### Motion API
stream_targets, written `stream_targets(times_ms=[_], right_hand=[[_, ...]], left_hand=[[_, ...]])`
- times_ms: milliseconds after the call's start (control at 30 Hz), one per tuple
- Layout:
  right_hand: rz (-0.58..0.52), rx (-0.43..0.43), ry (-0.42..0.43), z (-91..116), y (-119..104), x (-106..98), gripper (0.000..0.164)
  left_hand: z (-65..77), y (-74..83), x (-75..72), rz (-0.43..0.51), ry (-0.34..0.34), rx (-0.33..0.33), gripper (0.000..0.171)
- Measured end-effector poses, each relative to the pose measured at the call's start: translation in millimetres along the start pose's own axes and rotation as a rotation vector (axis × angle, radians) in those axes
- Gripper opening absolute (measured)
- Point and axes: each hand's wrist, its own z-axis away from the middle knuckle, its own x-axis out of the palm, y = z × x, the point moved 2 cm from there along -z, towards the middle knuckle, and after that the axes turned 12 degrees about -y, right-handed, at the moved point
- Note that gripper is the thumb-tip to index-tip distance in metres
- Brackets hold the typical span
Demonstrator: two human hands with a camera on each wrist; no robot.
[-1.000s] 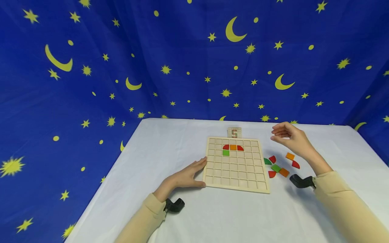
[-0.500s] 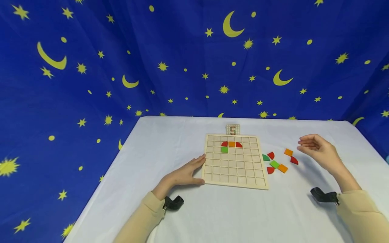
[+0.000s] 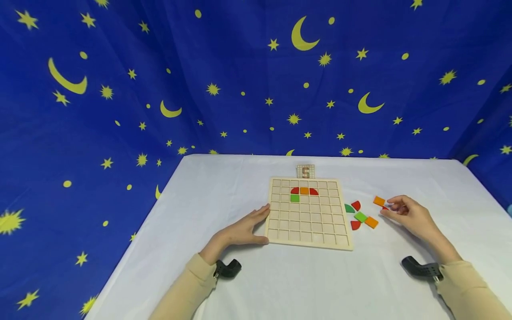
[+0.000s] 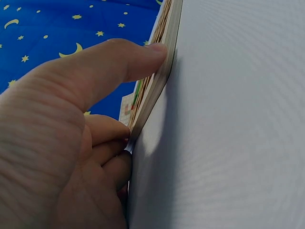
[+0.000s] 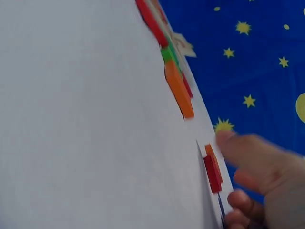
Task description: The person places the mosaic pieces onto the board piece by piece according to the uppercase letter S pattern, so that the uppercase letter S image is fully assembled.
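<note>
A wooden grid board [image 3: 316, 217] lies on the table. Near its top sit two red quarter-circle pieces [image 3: 314, 192], an orange square tile [image 3: 304, 190] between them and a green square tile [image 3: 294, 198] under the left one. My left hand [image 3: 242, 229] rests against the board's left edge, thumb and fingers spread. To the right, my right hand [image 3: 414, 218] hovers with thumb and fingers apart around a loose red quarter-circle [image 3: 385, 208], which it partly hides. In the right wrist view this red quarter-circle [image 5: 212, 174] shows a gap from the thumb.
Beside the board's right edge lie a dark green quarter-circle [image 3: 350, 208], two red quarter-circles [image 3: 355, 225], a light green square [image 3: 361, 217] and an orange square [image 3: 371, 222]. Another orange square [image 3: 379, 201] touches the loose red piece. A small pattern card [image 3: 306, 171] lies behind the board.
My right hand swung right, away from the board, then came down and left to the loose red quarter-circle. The left hand keeps its place at the board's edge.
</note>
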Motion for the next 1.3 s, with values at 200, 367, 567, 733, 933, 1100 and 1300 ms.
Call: stream_targets(times_ms=[200, 367, 567, 733, 933, 1100, 1300], right_hand=[[0.097, -0.046, 0.060, -3.1, -0.5, 5.0, 0.033], [0.092, -0.027, 0.033, -1.8, -2.8, 5.6, 0.032], [0.056, -0.027, 0.001, -2.6, -3.0, 6.3, 0.029], [0.033, -0.038, -0.021, -3.0, -2.5, 6.8, 0.029], [0.041, -0.018, 0.011, -4.7, -6.7, 9.9, 0.031], [0.072, -0.046, 0.030, -9.5, -9.4, 14.8, 0.026], [0.040, -0.048, -0.036, -8.9, -10.7, 15.5, 0.032]], left_hand=[[-0.5, 0.4, 0.3, -0.004, -0.001, -0.005, 0.090], [-0.4, 0.2, 0.5, -0.005, -0.001, -0.002, 0.090], [0.3, 0.6, 0.6, -0.006, -0.003, -0.005, 0.090], [0.5, 1.2, 0.4, 0.004, 0.000, -0.010, 0.090], [0.7, 1.2, 0.4, -0.001, -0.001, -0.013, 0.090], [1.4, 2.0, -0.2, 0.000, -0.002, -0.010, 0.090], [1.6, 3.4, -0.7, 0.003, -0.002, -0.007, 0.090]])
